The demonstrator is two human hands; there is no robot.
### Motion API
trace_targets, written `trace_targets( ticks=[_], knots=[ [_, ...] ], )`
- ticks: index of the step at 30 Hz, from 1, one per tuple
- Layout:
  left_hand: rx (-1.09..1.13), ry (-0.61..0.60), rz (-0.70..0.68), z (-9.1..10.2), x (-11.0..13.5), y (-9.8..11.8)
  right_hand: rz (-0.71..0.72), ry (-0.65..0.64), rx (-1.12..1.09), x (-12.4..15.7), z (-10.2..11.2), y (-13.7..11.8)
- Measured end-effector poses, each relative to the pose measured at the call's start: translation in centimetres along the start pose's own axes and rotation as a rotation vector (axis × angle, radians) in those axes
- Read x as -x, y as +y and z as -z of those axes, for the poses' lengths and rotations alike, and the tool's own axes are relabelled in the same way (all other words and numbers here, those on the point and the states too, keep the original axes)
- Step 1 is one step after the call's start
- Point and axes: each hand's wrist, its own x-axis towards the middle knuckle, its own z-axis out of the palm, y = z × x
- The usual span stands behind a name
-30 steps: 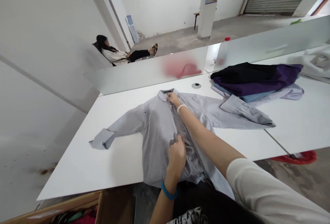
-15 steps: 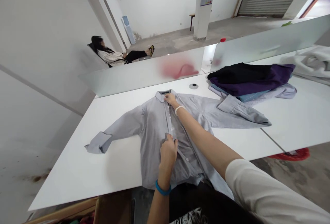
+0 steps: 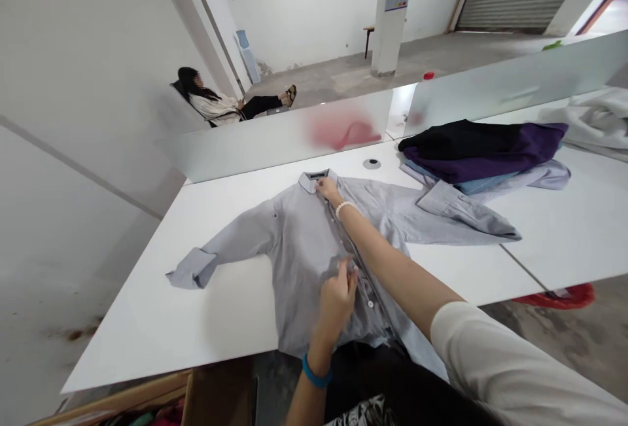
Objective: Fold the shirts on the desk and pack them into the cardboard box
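A grey long-sleeved shirt (image 3: pixel 294 243) lies face up on the white table (image 3: pixel 226 311), sleeves spread to both sides, its hem hanging over the near edge. My right hand (image 3: pixel 328 188) reaches far forward and pinches the shirt at the collar. My left hand (image 3: pixel 338 294), with a blue band on the wrist, pinches the button placket at mid-chest, fingers closed on the cloth.
A stack of folded clothes (image 3: pixel 483 148), black and purple on top, lies at the back right, touching the shirt's right cuff. Frosted dividers (image 3: pixel 275 141) run along the table's far edge. A person (image 3: pixel 216 102) reclines on a chair beyond. A red basin (image 3: pixel 564 296) sits under the table.
My left hand slid up the placket, then back down toward me, still pinching the cloth. My right hand stayed at the collar.
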Motion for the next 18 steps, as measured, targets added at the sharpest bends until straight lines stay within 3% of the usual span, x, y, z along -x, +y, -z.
trace_targets(
  ticks=[4,9,14,18],
  knots=[
    [-0.205,0.167,-0.116,-1.7,1.7,0.1,0.018,0.018,0.034,1.2,0.8,-0.9],
    [-0.358,0.136,-0.160,-2.3,2.5,-0.4,0.087,0.059,0.078,6.2,2.0,-2.1],
    [-0.339,0.158,-0.138,-2.3,2.4,-0.2,0.327,0.022,0.083,14.7,5.7,-5.2],
    [-0.191,0.114,-0.065,-1.7,2.3,0.3,0.589,0.009,0.017,25.0,10.4,-7.3]
  ],
)
